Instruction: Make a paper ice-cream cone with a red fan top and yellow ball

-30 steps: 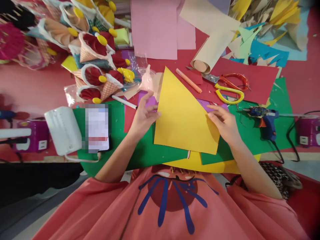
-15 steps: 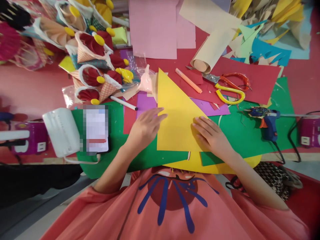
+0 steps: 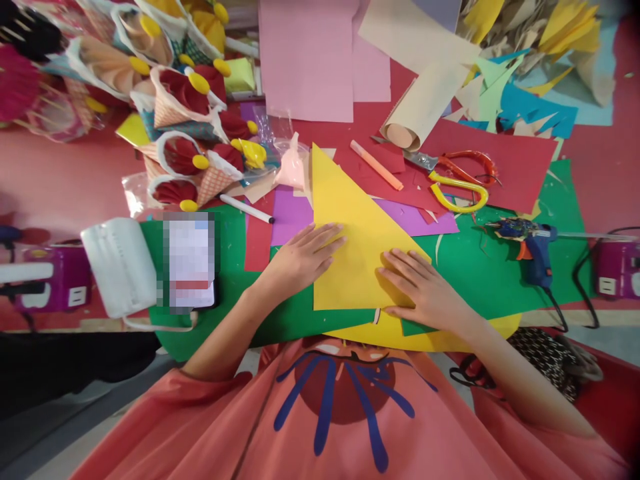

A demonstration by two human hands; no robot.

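A yellow paper triangle (image 3: 350,267) lies in front of me, its tall point away from me and its slanted side on the right. My left hand (image 3: 305,260) rests over its left edge, fingers stretched out across the paper. On the lower right part my right hand (image 3: 420,287) lies flat with spread fingers. Neither hand grips anything. Beneath the triangle are a green sheet (image 3: 295,323), a purple sheet (image 3: 293,213) and red paper. A pink marker (image 3: 376,165) is just beyond the slanted side.
Scissors (image 3: 455,180) with red and yellow handles lie to the right, near a blue glue gun (image 3: 535,250). At the left are a phone (image 3: 190,260), a white box-shaped device (image 3: 119,267) and a black-capped pen (image 3: 247,209). Paper cones (image 3: 185,93) crowd the far left; paper scraps (image 3: 535,100) heap far right.
The yellow triangle has come down flat on the table and turned slightly. Both hands have moved from its edges onto its surface, with fingers laid out.
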